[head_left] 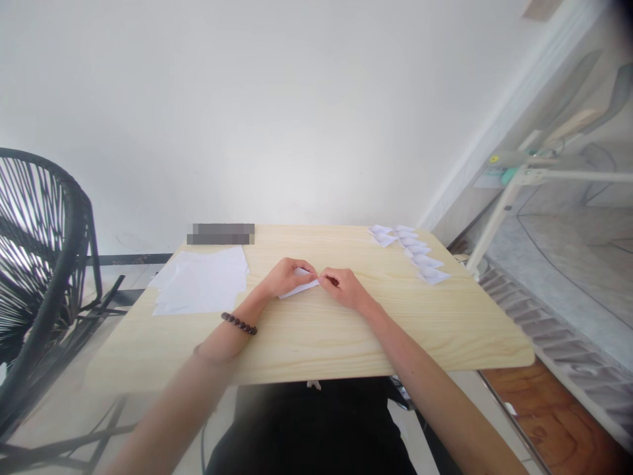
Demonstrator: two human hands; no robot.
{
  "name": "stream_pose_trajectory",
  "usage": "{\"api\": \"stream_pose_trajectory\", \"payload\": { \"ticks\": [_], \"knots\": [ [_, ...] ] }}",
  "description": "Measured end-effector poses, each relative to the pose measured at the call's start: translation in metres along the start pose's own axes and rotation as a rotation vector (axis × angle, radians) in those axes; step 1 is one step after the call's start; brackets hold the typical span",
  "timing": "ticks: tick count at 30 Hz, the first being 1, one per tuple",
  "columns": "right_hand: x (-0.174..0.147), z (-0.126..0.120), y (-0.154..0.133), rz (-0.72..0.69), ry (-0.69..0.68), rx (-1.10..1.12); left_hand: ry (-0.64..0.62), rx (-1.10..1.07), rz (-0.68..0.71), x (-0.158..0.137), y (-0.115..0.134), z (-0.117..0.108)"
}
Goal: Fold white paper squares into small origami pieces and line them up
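Observation:
A small folded piece of white paper point(299, 287) is held low over the middle of the wooden table point(316, 343). My left hand point(287, 276) pinches it, thumb and fingers closed near its right end, and partly covers it. At that same end my right hand point(341, 285) is pinched shut, its fingertips meeting those of the left at the paper's tip. A beaded bracelet point(239, 323) circles my left wrist. Left of my hands lies a loose stack of white sheets point(202, 284). To the right, several folded paper pieces point(415, 251) stand in rows.
A white wall point(306, 119) rises behind the table. At the left stands a black woven chair point(59, 218). A white metal frame point(504, 211) is on the right, beyond the table's edge. A blurred-out patch point(220, 234) covers the table's back left corner.

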State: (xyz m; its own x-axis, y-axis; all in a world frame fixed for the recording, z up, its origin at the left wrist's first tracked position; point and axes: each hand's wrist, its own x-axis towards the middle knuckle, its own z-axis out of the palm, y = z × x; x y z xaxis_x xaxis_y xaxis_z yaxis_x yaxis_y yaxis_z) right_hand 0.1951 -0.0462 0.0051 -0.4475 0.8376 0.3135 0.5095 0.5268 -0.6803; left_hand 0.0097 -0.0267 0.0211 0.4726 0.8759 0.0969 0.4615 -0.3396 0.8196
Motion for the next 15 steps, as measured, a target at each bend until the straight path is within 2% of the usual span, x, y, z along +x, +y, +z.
{"api": "stream_pose_trajectory", "payload": {
  "ticks": [9, 15],
  "knots": [
    [-0.0024, -0.0061, 0.0028, 0.107, -0.088, 0.174, -0.006, -0.061, -0.071, 0.0006, -0.0002, -0.0052],
    [-0.0014, -0.0026, 0.0013, 0.079, -0.012, 0.108, -0.008, -0.06, -0.053, -0.0013, -0.0007, -0.0039]
  ]
}}
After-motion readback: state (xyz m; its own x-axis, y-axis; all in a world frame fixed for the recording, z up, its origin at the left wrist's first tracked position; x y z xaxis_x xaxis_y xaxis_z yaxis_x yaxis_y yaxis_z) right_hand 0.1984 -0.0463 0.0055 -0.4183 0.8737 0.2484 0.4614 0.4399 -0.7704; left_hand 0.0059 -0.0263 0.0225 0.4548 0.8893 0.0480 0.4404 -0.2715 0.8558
